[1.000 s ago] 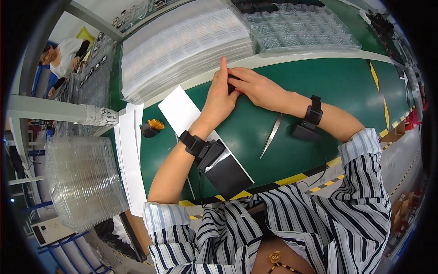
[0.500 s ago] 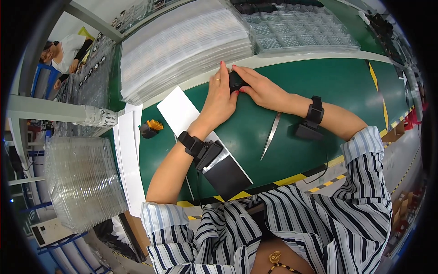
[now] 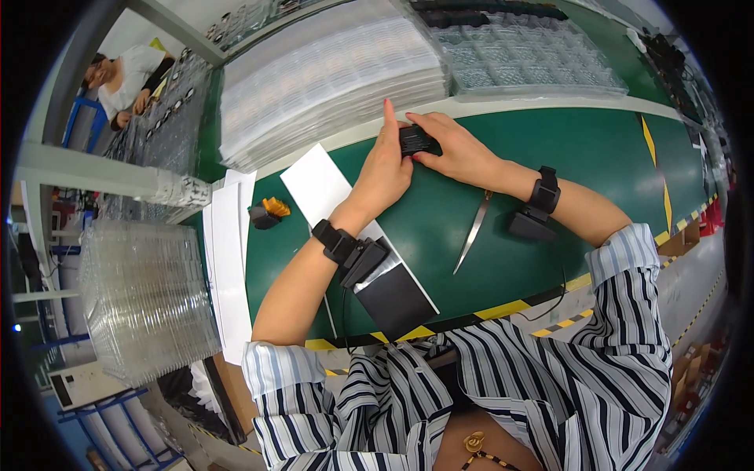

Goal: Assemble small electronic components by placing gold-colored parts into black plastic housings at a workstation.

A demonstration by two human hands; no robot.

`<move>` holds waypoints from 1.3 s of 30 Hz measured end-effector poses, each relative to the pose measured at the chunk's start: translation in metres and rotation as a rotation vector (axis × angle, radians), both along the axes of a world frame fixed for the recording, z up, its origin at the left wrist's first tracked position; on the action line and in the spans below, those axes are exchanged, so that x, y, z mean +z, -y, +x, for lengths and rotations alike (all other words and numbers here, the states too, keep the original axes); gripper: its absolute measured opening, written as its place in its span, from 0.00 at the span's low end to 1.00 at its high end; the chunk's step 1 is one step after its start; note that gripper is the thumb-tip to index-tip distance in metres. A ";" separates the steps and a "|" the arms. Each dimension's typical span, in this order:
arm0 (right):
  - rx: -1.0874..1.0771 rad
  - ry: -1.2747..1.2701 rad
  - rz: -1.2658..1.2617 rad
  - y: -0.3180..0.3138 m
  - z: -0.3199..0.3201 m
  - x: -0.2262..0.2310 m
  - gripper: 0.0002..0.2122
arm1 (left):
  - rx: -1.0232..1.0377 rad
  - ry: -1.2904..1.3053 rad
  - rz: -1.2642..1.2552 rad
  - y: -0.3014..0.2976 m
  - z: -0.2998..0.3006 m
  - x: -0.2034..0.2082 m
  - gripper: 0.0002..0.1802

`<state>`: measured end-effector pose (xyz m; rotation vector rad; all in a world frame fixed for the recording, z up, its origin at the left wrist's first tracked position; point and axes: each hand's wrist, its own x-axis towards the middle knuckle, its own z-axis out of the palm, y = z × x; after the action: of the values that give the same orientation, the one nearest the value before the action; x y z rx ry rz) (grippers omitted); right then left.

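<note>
A small black rectangular part is held between both hands above the green mat, near its far edge. My left hand grips its left end, one finger pointing up. My right hand holds its right end from the side. Metal tweezers lie on the mat just below my right wrist. A white sheet and a black flat sheet lie under my left forearm.
Stacks of clear plastic trays line the far edge, with more trays to the right. A tall stack of clear trays stands at the left. A small black and orange object rests on the mat. Another person sits far left.
Both hands have stayed on the black part at the far edge. My left fingers shifted slightly along it. The tweezers have not moved.
</note>
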<state>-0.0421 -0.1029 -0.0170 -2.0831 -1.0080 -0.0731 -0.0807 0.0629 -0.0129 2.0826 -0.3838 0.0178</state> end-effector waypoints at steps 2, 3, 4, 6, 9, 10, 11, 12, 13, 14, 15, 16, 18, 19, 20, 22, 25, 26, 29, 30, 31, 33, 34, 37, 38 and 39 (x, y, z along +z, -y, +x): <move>0.001 -0.031 -0.001 -0.001 -0.001 0.003 0.27 | 0.007 0.108 0.097 0.000 0.002 0.003 0.46; -0.011 -0.064 -0.006 -0.002 -0.002 0.005 0.27 | 0.020 0.160 0.150 -0.007 0.000 0.006 0.46; -0.031 -0.099 -0.014 -0.001 -0.002 0.007 0.26 | 0.043 0.160 0.154 -0.012 -0.004 0.016 0.46; -0.013 -0.131 0.007 -0.002 -0.001 0.011 0.27 | 0.035 0.195 0.193 -0.023 -0.010 0.039 0.45; -0.035 -0.208 0.036 -0.007 -0.003 0.026 0.28 | 0.014 0.227 0.183 -0.044 -0.024 0.080 0.43; 0.005 -0.237 0.063 -0.013 -0.008 0.040 0.29 | -0.009 0.248 0.154 -0.055 -0.031 0.093 0.42; 0.045 -0.267 0.089 -0.020 -0.013 0.053 0.29 | 0.003 0.244 0.157 -0.066 -0.039 0.105 0.42; 0.087 -0.293 0.118 -0.029 -0.019 0.064 0.29 | 0.085 0.246 0.061 -0.078 -0.050 0.118 0.40; 0.102 -0.292 0.119 -0.038 -0.027 0.071 0.29 | 0.166 0.249 -0.034 -0.089 -0.061 0.126 0.38; 0.213 -0.208 0.144 -0.046 -0.034 0.078 0.30 | 0.170 0.254 -0.034 -0.097 -0.071 0.128 0.38; 0.322 -0.122 0.168 -0.054 -0.041 0.084 0.30 | 0.234 0.033 -0.303 -0.104 -0.084 0.127 0.35; 0.430 -0.036 0.190 -0.060 -0.045 0.089 0.31 | 0.291 -0.191 -0.571 -0.110 -0.097 0.124 0.33; 0.567 0.137 0.141 -0.072 -0.052 0.099 0.31 | 0.348 -0.408 -0.840 -0.123 -0.112 0.104 0.31; 0.706 0.304 0.098 -0.081 -0.056 0.102 0.31 | 0.153 -0.618 -0.999 -0.132 -0.120 0.081 0.30; 0.843 0.474 0.058 -0.090 -0.061 0.105 0.32 | -0.053 -0.821 -1.150 -0.138 -0.131 0.072 0.28; 0.918 0.509 0.056 -0.104 -0.068 0.105 0.31 | -0.087 -0.781 -1.104 -0.142 -0.147 0.060 0.27; 1.037 0.575 0.035 -0.120 -0.074 0.104 0.31 | -0.183 -0.721 -1.006 -0.143 -0.163 0.050 0.25; 1.052 0.556 0.015 -0.125 -0.076 0.103 0.31 | -0.185 -0.726 -1.041 -0.146 -0.167 0.048 0.24; 1.075 0.527 -0.035 -0.135 -0.080 0.102 0.30 | -0.200 -0.729 -1.107 -0.153 -0.174 0.043 0.21; 1.057 0.452 -0.058 -0.138 -0.080 0.100 0.29 | -0.197 -0.748 -1.164 -0.155 -0.176 0.040 0.20; 1.038 0.377 -0.079 -0.141 -0.081 0.097 0.28 | -0.193 -0.767 -1.220 -0.157 -0.178 0.037 0.19; 1.016 0.301 -0.105 -0.145 -0.083 0.089 0.27 | -0.194 -0.787 -1.278 -0.156 -0.181 0.033 0.17; 0.939 0.252 -0.104 -0.147 -0.084 0.083 0.27 | -0.131 -0.766 -1.320 -0.155 -0.182 0.031 0.16; 0.788 0.154 -0.099 -0.151 -0.089 0.074 0.27 | 0.002 -0.722 -1.402 -0.150 -0.181 0.025 0.12; 0.674 -0.106 -0.036 -0.154 -0.093 0.075 0.26 | 0.083 -0.685 -1.450 -0.149 -0.180 0.022 0.12; 0.550 -0.364 0.025 -0.157 -0.096 0.076 0.25 | 0.164 -0.647 -1.496 -0.148 -0.178 0.019 0.11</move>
<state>-0.1381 0.0537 0.0586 -1.6477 -1.2932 0.5473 -0.2586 0.2104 0.0064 0.5541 0.2054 -0.2054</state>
